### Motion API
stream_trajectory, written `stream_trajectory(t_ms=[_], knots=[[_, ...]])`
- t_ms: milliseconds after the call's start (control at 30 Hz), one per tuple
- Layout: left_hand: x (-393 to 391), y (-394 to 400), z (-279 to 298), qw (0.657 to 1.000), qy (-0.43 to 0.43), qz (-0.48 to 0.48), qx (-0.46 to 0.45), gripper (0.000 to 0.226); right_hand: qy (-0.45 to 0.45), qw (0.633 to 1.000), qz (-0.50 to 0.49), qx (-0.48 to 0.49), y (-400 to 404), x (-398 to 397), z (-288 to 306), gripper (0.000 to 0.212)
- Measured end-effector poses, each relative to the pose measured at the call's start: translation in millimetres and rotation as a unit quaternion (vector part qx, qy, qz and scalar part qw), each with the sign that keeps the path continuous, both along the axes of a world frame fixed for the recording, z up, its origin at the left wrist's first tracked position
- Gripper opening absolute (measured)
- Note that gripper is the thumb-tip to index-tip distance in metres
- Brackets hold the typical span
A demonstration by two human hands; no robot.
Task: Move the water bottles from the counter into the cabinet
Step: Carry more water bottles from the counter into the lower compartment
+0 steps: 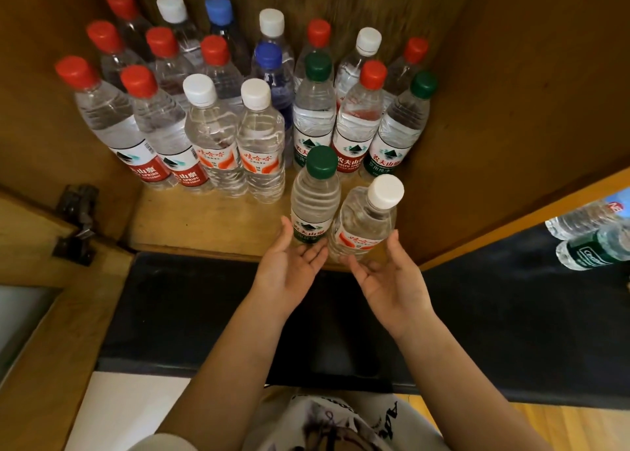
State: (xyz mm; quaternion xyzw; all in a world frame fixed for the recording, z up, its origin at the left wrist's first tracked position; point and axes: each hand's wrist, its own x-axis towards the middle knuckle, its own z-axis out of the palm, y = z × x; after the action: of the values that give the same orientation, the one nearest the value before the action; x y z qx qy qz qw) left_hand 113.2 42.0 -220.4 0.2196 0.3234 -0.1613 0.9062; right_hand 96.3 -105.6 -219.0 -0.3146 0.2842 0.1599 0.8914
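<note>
Clear green-capped bottle (315, 198), green label

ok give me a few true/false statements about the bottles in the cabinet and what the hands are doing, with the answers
1. Both hands are open beside the two front bottles. True: the left hand is by the green-capped bottle and the right hand by the white-capped bottle, fingers relaxed.
2. The two front bottles lie on their sides. False: they stand at the front of the cabinet shelf.
3. Every cap in the cabinet is red. False: there are red, white, blue and green caps.
4. More bottles show at the right edge, outside the cabinet. True.
</note>
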Motion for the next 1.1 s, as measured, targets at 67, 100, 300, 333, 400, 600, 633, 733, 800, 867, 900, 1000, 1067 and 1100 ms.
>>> stream_trajectory(t_ms=[67,100,300,333,400,600,633,733,800,867,900,1000,1067,1100], knots=[[5,-2,1,1.000,0.002,-0.008,0.007,0.030,-0.012,1.000,0.002,-0.006,3,3,-1,0.051],[8,-2,0,1.000,0.004,-0.010,0.009,0.029,-0.013,1.000,0.001,-0.007,5,5,-1,0.051],[27,-2,2,1.000,0.000,-0.011,0.026,0.034,0.008,1.000,-0.009,-0.011,10,29,1,0.056],[31,-1,2,1.000,0.002,-0.010,0.029,0.033,0.015,1.000,-0.014,-0.009,11,33,2,0.058],[40,0,3,0.999,0.002,-0.012,0.033,0.033,0.025,0.999,-0.028,-0.001,14,44,6,0.062],[67,6,9,0.999,0.001,-0.019,0.039,0.044,0.027,0.999,-0.041,0.009,22,73,11,0.047],[70,6,10,0.999,0.002,-0.017,0.036,0.043,0.025,0.999,-0.040,0.009,23,76,11,0.045],[78,5,13,0.999,0.010,-0.012,0.038,0.051,0.026,0.999,-0.045,0.013,26,85,12,0.044],[82,5,13,0.999,0.013,-0.010,0.038,0.055,0.034,0.998,-0.051,0.017,27,88,12,0.037],[84,6,13,0.999,0.013,-0.010,0.036,0.057,0.041,0.997,-0.057,0.020,29,90,12,0.031],[84,6,12,0.999,0.015,-0.011,0.035,0.057,0.041,0.997,-0.060,0.022,29,91,12,0.030],[85,7,12,0.999,0.019,-0.016,0.034,0.057,0.035,0.997,-0.060,0.021,31,95,12,0.031],[85,8,12,0.999,0.021,-0.017,0.032,0.056,0.036,0.997,-0.061,0.017,32,99,13,0.030],[84,9,13,0.999,0.020,-0.018,0.029,0.056,0.037,0.997,-0.060,0.013,32,100,14,0.030]])
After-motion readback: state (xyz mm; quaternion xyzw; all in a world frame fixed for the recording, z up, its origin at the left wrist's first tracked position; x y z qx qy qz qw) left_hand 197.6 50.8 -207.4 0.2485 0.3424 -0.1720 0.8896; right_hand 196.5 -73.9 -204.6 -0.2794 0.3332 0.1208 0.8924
